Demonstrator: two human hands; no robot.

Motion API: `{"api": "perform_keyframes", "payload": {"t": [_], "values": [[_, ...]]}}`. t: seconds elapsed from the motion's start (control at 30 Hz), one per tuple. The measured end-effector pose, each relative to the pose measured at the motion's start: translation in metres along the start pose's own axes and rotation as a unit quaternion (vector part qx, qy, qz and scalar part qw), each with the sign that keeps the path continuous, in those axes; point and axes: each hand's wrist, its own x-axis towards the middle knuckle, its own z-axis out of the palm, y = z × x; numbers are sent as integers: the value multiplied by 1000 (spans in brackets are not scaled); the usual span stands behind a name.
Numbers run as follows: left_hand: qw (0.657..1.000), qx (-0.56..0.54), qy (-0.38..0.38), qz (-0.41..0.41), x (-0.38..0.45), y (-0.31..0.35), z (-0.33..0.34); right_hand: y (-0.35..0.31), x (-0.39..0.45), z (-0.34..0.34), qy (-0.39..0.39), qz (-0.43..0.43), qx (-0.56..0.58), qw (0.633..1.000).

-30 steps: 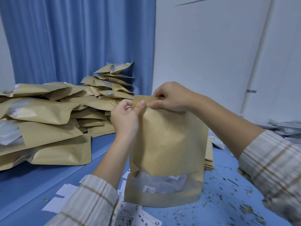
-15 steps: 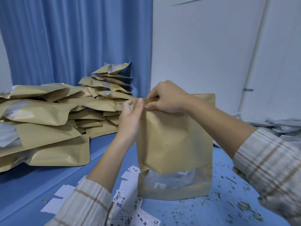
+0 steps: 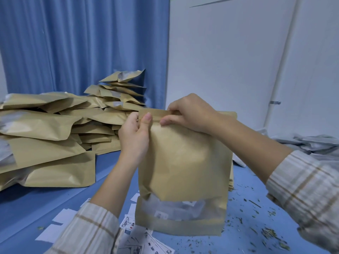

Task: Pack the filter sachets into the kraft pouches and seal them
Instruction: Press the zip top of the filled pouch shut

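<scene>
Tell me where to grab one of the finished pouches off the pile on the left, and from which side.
Probably the nearest pouch of the pile, by its free right edge, coming from the right over the bare blue table. It lies flat at the front with that edge exposed, while others overlap its left part. Both hands, left hand and right hand, currently pinch the upright pouch.

- Left hand (image 3: 134, 136): bare, no glove; nails short, unpainted.
- Right hand (image 3: 190, 114): bare too, no ring or watch visible.
- Left sleeve (image 3: 86, 233): loose shirt cuff, pushed up to mid-forearm; pale cream/grey plaid w/ thin tan-brown stripes.
- Right sleeve (image 3: 308, 195): same plaid fabric, wide cuff pushed up, tan lines crossing in big checks; forearm bare below it.
</scene>
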Motion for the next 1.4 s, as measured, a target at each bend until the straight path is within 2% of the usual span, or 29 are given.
{"api": "perform_keyframes", "payload": {"t": [0.17, 0.33, 0.63, 0.73, 0.83, 1.03, 1.17, 1.27, 1.33, 1.37, 1.4], "values": [[1000, -10, -12, -3, 5, 5, 3, 2, -3, 8, 122, -40, -132, 983], [1000, -7, -1, -17, 8, -5, -5, 12, -5, 11, 101, -4, -181, 978], [999, -21, -14, -26, 9, -6, -11, 31, -22, 11, 127, 96, -145, 977], [999, -25, -14, -25, 9, -5, -9, 39, -26, 9, 130, 134, -81, 979], [1000, -25, -6, -19, 10, -6, -10, 46, -27, 7, 150, 168, -88, 970], [1000, -22, -2, -20, 10, -12, -16, 63, -32, 11, 153, 185, 6, 971], [1000, -1, 0, -23, 8, -15, -16, 65, -37, 18, 141, 223, -23, 964], [999, 25, 15, -17, 6, -14, -9, 55, -31, 14, 126, 173, -79, 974], [1000, 8, 5, -10, 3, -9, -2, 34, -19, 17, 128, 144, -59, 980], [1000, -7, 1, -6, 1, -6, 2, 20, -14, 20, 144, 141, -56, 978], [1000, -20, 0, -2, -1, -3, 6, 10, -10, 27, 207, 129, -112, 963]]}}
